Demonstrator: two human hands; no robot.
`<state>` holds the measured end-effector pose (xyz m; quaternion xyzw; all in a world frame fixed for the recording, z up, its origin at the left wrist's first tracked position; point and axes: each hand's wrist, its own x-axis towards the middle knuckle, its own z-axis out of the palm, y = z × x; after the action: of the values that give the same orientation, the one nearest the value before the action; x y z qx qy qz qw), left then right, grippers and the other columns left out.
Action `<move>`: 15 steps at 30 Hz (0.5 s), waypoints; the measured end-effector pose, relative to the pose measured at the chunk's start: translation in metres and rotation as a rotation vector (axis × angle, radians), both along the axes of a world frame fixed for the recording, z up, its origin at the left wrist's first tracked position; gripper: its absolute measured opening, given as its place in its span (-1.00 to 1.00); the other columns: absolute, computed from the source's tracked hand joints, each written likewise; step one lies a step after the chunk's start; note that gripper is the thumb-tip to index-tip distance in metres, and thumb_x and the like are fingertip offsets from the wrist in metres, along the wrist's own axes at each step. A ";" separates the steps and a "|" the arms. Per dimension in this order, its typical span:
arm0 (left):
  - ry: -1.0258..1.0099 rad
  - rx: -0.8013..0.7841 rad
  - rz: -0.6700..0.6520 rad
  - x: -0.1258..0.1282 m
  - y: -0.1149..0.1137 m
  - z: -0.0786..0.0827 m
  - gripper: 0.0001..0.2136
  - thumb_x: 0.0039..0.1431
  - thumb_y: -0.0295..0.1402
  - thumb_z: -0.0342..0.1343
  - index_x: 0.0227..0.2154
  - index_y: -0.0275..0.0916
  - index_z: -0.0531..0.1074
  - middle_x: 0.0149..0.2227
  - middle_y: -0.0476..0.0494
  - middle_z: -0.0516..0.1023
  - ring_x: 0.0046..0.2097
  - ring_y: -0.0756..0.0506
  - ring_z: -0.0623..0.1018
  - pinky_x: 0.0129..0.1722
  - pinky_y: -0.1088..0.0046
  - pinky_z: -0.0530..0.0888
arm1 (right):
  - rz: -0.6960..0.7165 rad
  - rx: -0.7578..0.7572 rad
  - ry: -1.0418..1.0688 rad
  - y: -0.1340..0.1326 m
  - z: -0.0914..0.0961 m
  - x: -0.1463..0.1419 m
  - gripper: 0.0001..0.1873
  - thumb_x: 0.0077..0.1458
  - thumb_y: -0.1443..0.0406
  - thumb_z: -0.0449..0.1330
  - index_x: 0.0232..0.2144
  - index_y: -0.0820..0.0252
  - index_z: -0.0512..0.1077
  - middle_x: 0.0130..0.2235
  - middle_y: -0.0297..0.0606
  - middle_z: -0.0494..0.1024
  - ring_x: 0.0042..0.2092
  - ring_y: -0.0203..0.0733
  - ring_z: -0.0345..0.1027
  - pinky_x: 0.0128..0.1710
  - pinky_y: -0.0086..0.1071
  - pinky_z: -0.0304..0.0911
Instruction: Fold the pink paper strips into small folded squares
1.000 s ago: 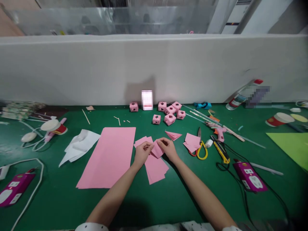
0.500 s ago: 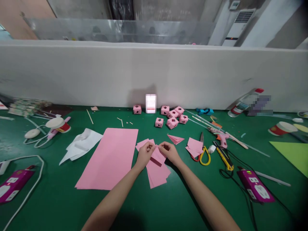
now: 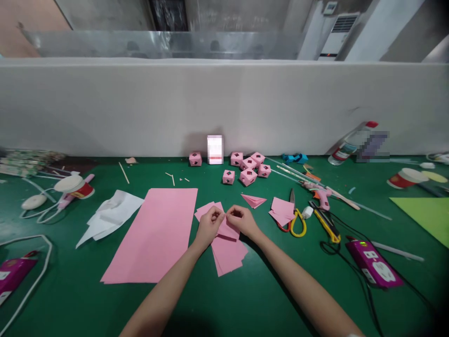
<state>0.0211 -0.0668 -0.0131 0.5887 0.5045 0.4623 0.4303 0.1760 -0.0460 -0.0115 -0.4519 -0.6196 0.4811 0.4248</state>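
Note:
My left hand and my right hand pinch a small piece of pink paper between them, fingertips close together at its top edge. Loose pink paper pieces lie below it on the green table, and more stick out behind my left hand. A stack of large pink sheets lies left of my hands. Beyond my right hand rests a folded pink paper triangle, and to its right a small pile of pink squares partly covers the scissors.
Several folded pink paper cubes sit near a bright upright screen by the white partition. At right are a pink glue gun, a yellow cutter and a purple power strip. Crumpled white paper lies left.
The view has shifted slightly, so most things appear a little further left. Both hands keep their pinch on the pink paper, with their fingertips nearly unmoved relative to each other.

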 end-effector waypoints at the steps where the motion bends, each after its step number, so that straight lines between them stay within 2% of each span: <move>1: -0.002 0.002 0.011 0.000 0.000 0.000 -0.80 0.17 -0.24 0.08 -0.46 -0.26 0.33 -0.51 0.05 0.33 -0.49 0.05 0.31 -0.49 0.58 0.23 | -0.002 -0.007 0.006 0.000 -0.001 -0.001 -0.92 -0.10 0.33 0.16 -0.54 0.23 0.44 -0.55 -0.38 0.43 -0.50 -0.33 0.22 -0.46 -0.45 0.10; 9: -0.115 -0.010 0.103 -0.002 0.003 -0.001 -0.80 0.12 -0.23 0.11 -0.47 -0.25 0.33 -0.50 0.04 0.32 -0.49 0.05 0.30 -0.47 0.56 0.22 | -0.105 -0.037 0.039 0.005 -0.004 -0.001 -0.92 -0.17 0.37 0.15 -0.64 0.21 0.32 -0.60 -0.43 0.34 -0.53 -0.35 0.15 -0.51 -0.48 0.06; 15: -0.156 -0.004 0.148 -0.004 0.003 -0.001 -0.80 0.09 -0.23 0.14 -0.49 -0.24 0.32 -0.50 0.04 0.34 -0.47 0.03 0.34 -0.45 0.56 0.27 | -0.093 -0.114 0.132 0.006 -0.002 0.000 -0.89 -0.18 0.34 0.14 -0.65 0.17 0.26 -0.68 -0.48 0.28 -0.63 -0.39 0.11 -0.65 -0.51 0.00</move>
<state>0.0176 -0.0637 -0.0141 0.5113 0.5124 0.5363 0.4339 0.1756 -0.0402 -0.0138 -0.4709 -0.5405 0.5240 0.4600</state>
